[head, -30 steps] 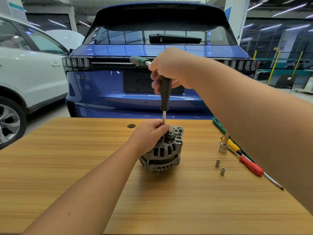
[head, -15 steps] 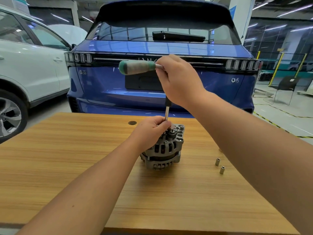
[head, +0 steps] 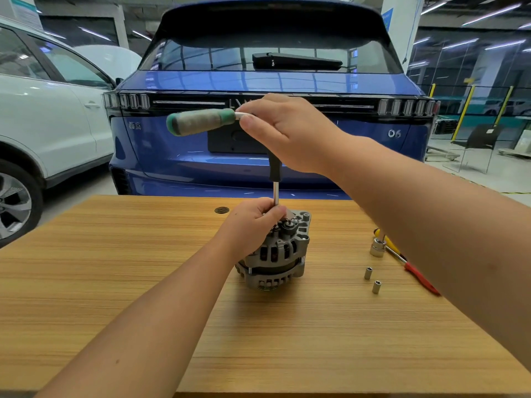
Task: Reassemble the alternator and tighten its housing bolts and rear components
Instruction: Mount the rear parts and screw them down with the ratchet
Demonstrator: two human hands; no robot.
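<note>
The right hand (head: 290, 133) grips the T-handle wrench (head: 201, 121) upright over the alternator (head: 275, 254) at mid-desk (head: 115, 268); the left hand (head: 253, 225) pinches the wrench's shaft at the alternator's top.

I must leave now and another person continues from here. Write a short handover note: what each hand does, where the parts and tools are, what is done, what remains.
Left hand: holds the lower shaft of the T-handle wrench, steadying it on top of the alternator.
Right hand: grips the wrench at its cross bar; the green grip sticks out to the left.
Alternator stands upright mid-table, housing halves already together.
Right of it: two small sockets, a larger socket, a red-handled screwdriver.
Left to do: finish tightening this top fastener. I cannot tell how tight the others are, so check them.
</note>
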